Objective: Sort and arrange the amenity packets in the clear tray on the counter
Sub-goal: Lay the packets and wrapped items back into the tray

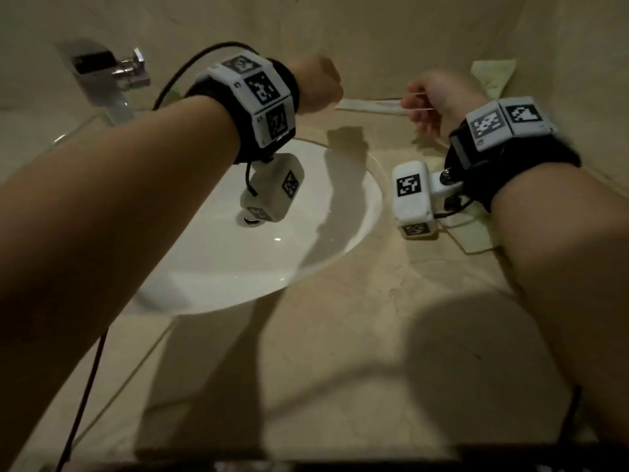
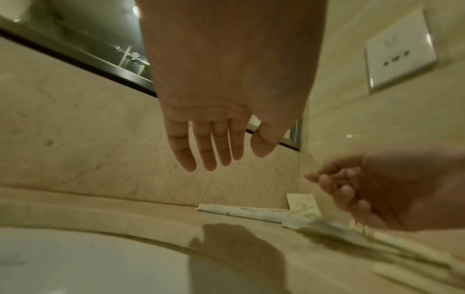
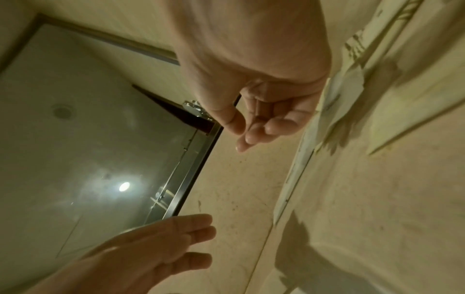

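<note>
A long white packet (image 1: 371, 105) (image 2: 246, 211) lies flat on the counter along the back wall. A square pale packet (image 1: 493, 76) (image 2: 303, 202) leans in the corner. More packets (image 2: 339, 230) (image 3: 347, 85) lie blurred under my right arm. I cannot make out the clear tray's outline. My right hand (image 1: 418, 103) (image 3: 241, 135) (image 2: 334, 189) hovers over the long packet's right end, fingers loosely curled, thumb near the fingertips, nothing visible between them. My left hand (image 1: 320, 83) (image 2: 226, 159) (image 3: 186, 238) floats above the counter behind the sink, fingers straight and empty.
A white oval sink (image 1: 306, 260) fills the counter's middle, with a chrome faucet (image 1: 102, 73) at the back left. A wall socket (image 2: 400, 51) sits on the right wall and a mirror (image 3: 75, 139) above the backsplash. A black cable hangs from my left wrist.
</note>
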Demonstrator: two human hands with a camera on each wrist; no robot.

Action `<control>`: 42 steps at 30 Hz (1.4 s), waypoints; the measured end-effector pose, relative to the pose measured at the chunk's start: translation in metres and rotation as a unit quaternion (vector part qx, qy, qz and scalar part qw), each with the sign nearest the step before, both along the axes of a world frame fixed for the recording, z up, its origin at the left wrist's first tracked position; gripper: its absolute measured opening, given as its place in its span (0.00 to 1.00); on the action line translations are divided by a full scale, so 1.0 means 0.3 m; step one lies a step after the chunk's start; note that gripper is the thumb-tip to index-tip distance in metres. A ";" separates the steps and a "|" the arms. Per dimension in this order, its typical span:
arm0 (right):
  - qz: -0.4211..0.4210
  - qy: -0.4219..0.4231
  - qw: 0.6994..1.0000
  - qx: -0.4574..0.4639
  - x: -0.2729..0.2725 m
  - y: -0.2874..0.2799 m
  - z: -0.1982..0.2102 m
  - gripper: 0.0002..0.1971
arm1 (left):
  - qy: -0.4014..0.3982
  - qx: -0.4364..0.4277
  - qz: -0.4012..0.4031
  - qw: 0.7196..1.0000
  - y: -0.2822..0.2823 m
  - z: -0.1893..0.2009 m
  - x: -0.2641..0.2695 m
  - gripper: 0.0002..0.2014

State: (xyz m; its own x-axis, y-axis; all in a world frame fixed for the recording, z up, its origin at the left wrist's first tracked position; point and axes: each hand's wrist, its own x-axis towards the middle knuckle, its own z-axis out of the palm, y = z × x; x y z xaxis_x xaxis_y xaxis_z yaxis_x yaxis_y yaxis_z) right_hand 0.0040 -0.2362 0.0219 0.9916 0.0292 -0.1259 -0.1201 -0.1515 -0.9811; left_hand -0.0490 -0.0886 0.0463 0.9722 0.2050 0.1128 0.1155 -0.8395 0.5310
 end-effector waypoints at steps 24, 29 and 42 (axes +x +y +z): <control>-0.145 -0.134 0.952 -0.234 0.230 -0.112 -0.147 0.17 | 0.177 0.148 -0.049 0.972 -0.051 -0.111 0.449 0.26; 0.013 -0.078 0.911 -0.404 0.219 -0.097 -0.168 0.26 | 0.178 0.169 -0.064 0.967 -0.060 -0.150 0.471 0.25; 0.011 -0.065 0.829 -0.556 0.210 -0.093 -0.154 0.27 | 0.108 0.205 -0.048 0.972 -0.037 -0.186 0.478 0.21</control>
